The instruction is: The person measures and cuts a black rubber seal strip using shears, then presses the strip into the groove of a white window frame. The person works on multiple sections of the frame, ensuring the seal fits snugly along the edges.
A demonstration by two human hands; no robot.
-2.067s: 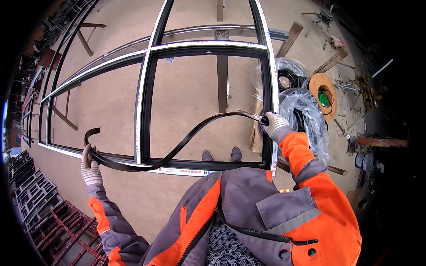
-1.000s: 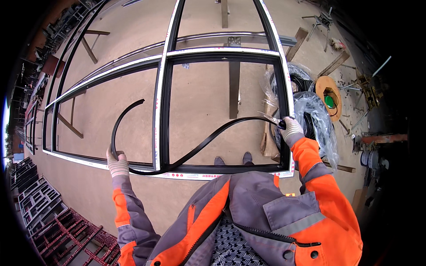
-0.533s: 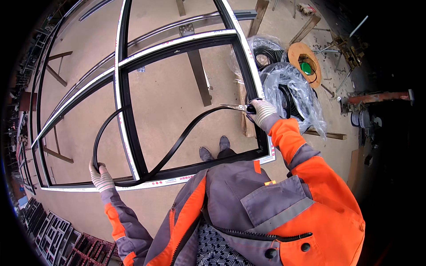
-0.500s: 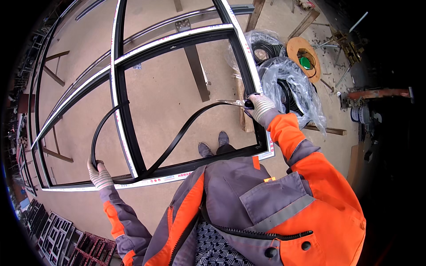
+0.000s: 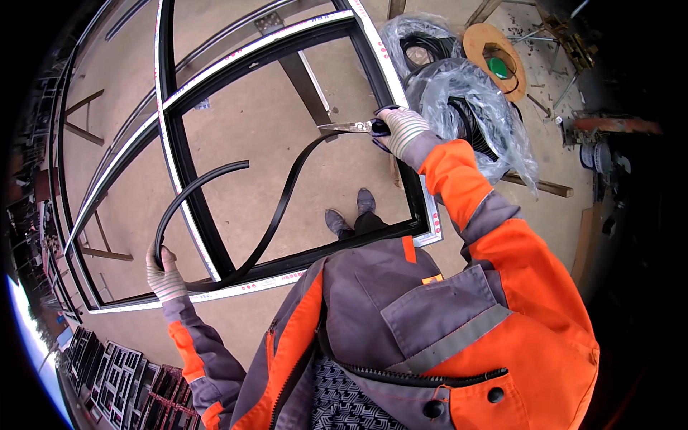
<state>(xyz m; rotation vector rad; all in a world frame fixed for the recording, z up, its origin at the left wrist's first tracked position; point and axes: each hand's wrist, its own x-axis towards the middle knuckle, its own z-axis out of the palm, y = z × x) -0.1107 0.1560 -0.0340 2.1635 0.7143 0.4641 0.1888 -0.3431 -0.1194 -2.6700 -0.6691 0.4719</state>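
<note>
My left hand (image 5: 166,274), in a striped glove, is closed around a long black rubber strip (image 5: 288,188) at the frame's near left. One part of the strip arches up from this hand to a free end over the frame's upright bar. Another part runs along the near bar and curves up toward the right, its end at the scissor blades. My right hand (image 5: 403,132), gloved alike, grips a pair of scissors (image 5: 352,127) by the dark handles, blades pointing left. Whether the blades touch the strip, I cannot tell. Beneath lies a large black-and-white window frame (image 5: 159,136) with several openings.
Plastic-wrapped coils (image 5: 479,107) of black strip lie on the floor to the right. Beside them is a round wooden disc (image 5: 474,43) with a green item in it. Wooden trestle legs (image 5: 304,86) show under the frame. Stacked frames (image 5: 115,373) stand at lower left.
The strip's free end by my left hand has swung up and right over the opening. My right hand has moved up and left with the scissors. The view has shifted slightly.
</note>
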